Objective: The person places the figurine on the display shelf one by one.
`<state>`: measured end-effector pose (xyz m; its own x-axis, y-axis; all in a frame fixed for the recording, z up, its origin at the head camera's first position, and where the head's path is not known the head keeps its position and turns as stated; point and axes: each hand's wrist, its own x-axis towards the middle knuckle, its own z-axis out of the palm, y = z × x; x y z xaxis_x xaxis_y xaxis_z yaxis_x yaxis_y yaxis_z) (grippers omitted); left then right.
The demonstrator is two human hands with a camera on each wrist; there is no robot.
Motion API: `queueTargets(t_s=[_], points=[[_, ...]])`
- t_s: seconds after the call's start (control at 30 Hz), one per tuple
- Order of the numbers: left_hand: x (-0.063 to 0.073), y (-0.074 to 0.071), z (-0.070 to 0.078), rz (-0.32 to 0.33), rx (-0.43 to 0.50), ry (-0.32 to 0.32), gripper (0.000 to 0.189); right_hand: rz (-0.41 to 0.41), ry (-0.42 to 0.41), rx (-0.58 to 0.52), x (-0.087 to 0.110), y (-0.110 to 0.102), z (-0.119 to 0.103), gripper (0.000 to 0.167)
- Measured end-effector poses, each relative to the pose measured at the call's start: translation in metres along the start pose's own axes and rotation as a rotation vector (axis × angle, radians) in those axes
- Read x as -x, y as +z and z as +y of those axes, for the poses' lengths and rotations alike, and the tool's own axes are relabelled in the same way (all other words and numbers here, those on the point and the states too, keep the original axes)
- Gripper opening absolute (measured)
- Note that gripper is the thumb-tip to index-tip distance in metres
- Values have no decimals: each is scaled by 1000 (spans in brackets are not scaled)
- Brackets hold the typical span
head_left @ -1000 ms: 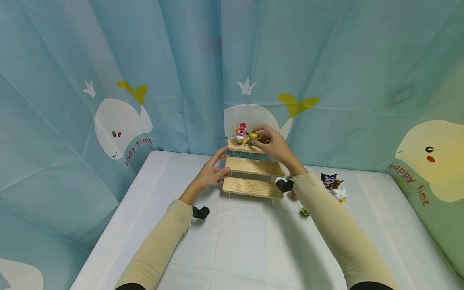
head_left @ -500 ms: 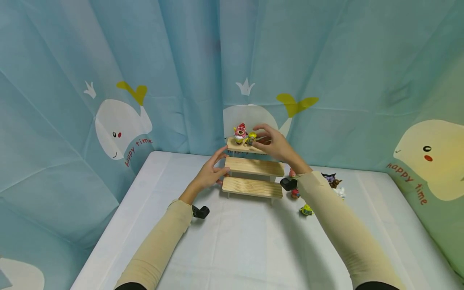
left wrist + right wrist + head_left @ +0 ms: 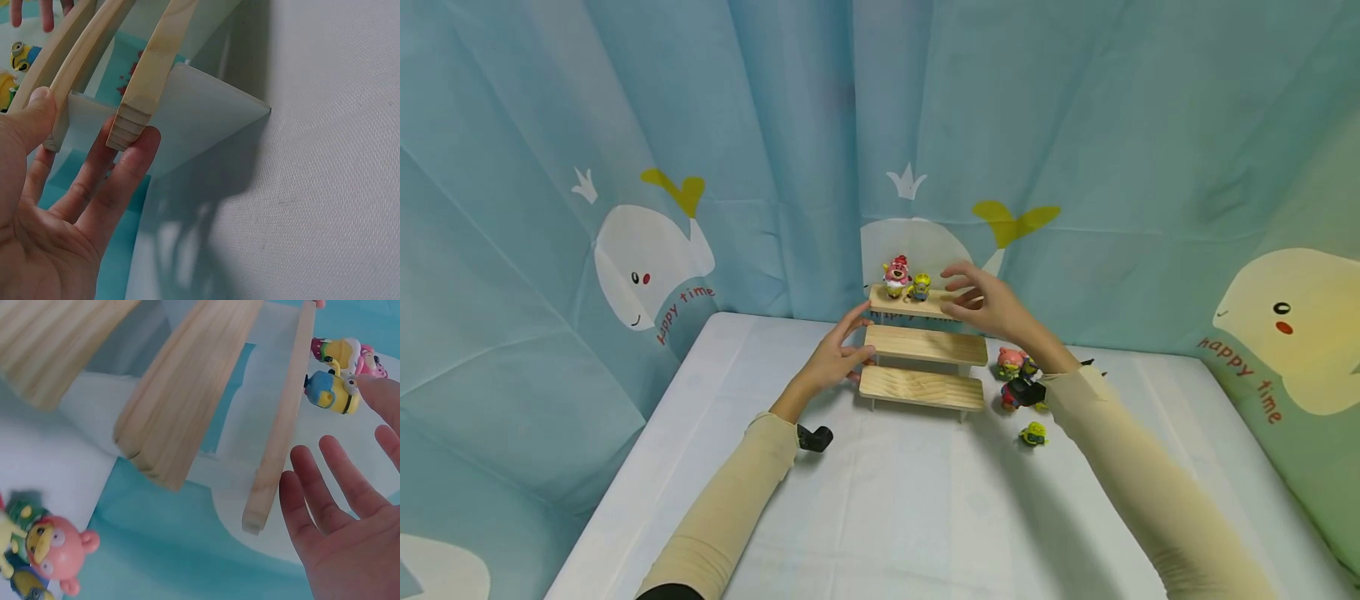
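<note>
Across blue backdrop: red "happy time" lettering | left hand: fingers gripping wooden stand | right hand: fingers parted, free, near yellow figurine

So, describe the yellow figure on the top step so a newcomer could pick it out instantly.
Look for the three-step wooden stand toward the back of the white table. On its top step, two figures stand side by side. The yellow figure is the shorter one, dressed in blue, nearer the right hand than the pink bear.
</note>
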<state>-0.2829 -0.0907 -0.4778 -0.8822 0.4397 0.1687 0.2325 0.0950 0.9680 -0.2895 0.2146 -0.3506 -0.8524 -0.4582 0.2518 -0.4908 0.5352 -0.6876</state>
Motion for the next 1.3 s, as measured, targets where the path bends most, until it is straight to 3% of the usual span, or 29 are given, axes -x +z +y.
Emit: queueTargets(t_s=[0.3, 0.73, 1.1, 1.3], points=[[0, 0, -2, 3, -28, 8, 75, -10, -46, 25, 34, -8, 0, 47], [2, 2, -1, 8, -37, 1, 75, 8, -73, 107, 98, -29, 0, 49], [1, 1, 2, -1, -38, -1, 74, 87, -95, 153, 154, -40, 3, 55], [2, 0, 3, 4, -41, 6, 75, 129, -48, 153, 180, -36, 11, 55]])
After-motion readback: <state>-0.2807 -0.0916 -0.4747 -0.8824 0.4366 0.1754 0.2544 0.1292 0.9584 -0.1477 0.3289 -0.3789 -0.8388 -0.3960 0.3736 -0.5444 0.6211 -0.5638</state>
